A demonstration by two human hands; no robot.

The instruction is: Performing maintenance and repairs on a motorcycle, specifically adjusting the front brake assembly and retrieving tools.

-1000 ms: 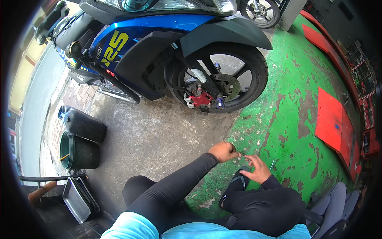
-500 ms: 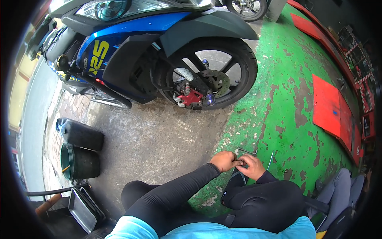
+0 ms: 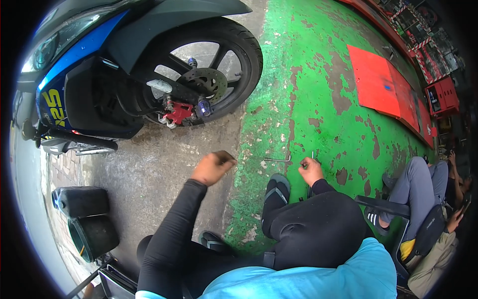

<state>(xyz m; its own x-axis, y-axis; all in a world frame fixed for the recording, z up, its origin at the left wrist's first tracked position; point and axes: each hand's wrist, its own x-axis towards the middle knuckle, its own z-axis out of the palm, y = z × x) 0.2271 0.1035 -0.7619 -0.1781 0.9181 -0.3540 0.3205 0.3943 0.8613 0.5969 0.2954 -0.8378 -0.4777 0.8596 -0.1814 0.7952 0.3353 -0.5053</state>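
Note:
My left hand (image 3: 213, 167) is raised over the bare concrete beside the green paint. Its fingers are pinched together and a little blurred; whatever they hold is too small to make out. Farther right, my right hand (image 3: 310, 171) is closed, thumb against curled fingers, its contents hidden. Between the hands an L-shaped hex key (image 3: 279, 159) lies on the green floor. A thin rod (image 3: 312, 155) shows just beyond my right hand. Ahead on the left stands a blue and black scooter (image 3: 79, 94), with a red brake caliper (image 3: 178, 113) beside the brake disc (image 3: 215, 85) of its front wheel (image 3: 255, 62).
Dark plastic containers (image 3: 97, 234) stand at the left, with a metal tray (image 3: 112, 284) below them. Red ramp panels (image 3: 371, 74) lie at the far right, near a red cabinet (image 3: 443, 97). A seated person in grey trousers (image 3: 420, 184) is close on my right.
My hands were together and have come apart, the left going left and forward. The view has swung to the right, so the scooter sits farther left.

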